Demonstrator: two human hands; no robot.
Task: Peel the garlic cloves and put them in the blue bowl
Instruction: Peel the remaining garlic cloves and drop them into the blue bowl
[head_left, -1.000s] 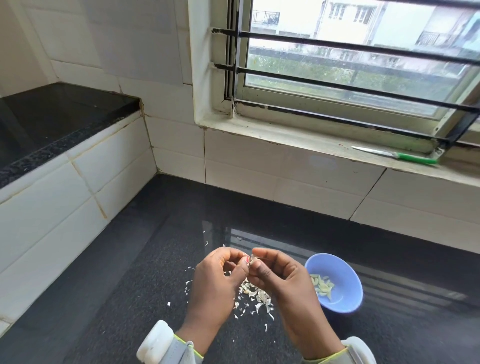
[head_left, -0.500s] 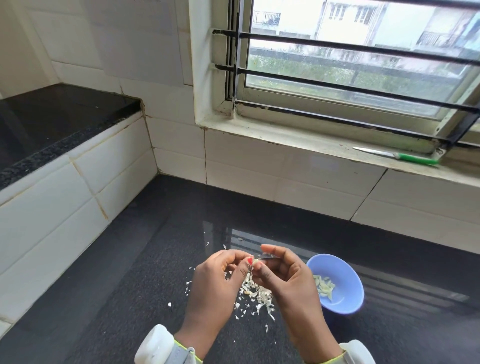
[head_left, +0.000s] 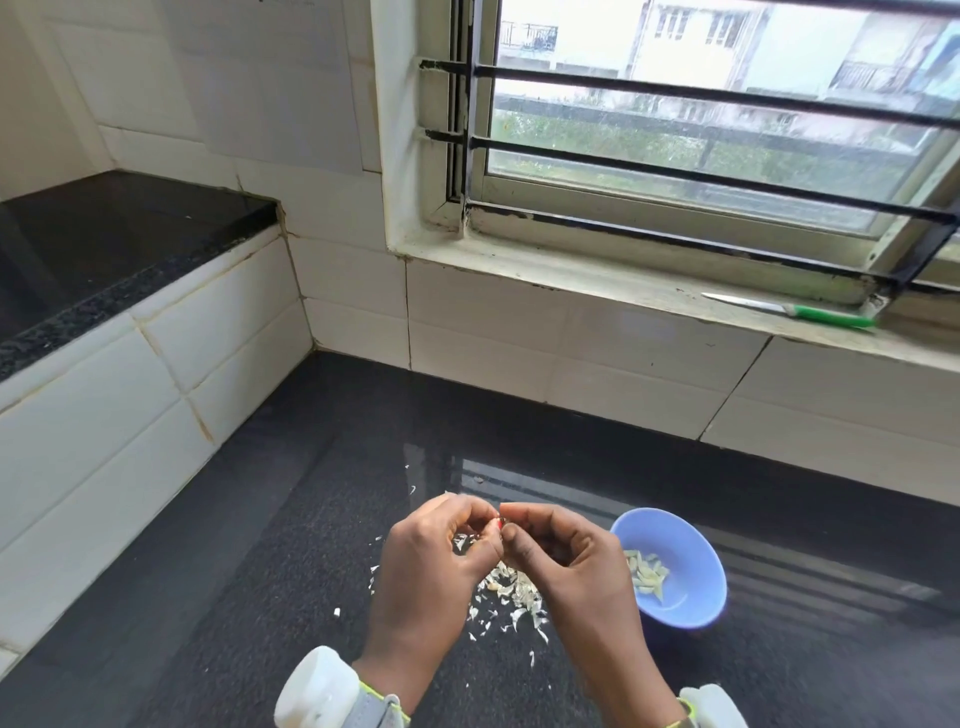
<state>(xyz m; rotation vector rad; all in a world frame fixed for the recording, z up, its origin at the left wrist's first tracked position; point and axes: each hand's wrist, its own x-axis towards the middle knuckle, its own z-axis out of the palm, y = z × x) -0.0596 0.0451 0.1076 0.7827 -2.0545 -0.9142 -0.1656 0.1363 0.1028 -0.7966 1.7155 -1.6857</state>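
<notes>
My left hand (head_left: 431, 566) and my right hand (head_left: 566, 561) meet fingertip to fingertip above the black counter, both with fingers curled. Between them they pinch a small garlic clove, almost wholly hidden by the fingers. Under the hands lies a pile of white garlic skins (head_left: 511, 590), with loose bits scattered around it. The blue bowl (head_left: 698, 597) stands just right of my right hand and holds several peeled cloves (head_left: 647, 571).
A green-handled knife (head_left: 795, 310) lies on the window sill at the back right. White tiled walls close the counter (head_left: 260, 571) at the back and left, with a raised black ledge (head_left: 104, 249) at the left. A barred window is above.
Both hands have shifted slightly and closed tighter round the clove; the right fingers, spread half a second ago, are curled in again. The bowl has not moved.
</notes>
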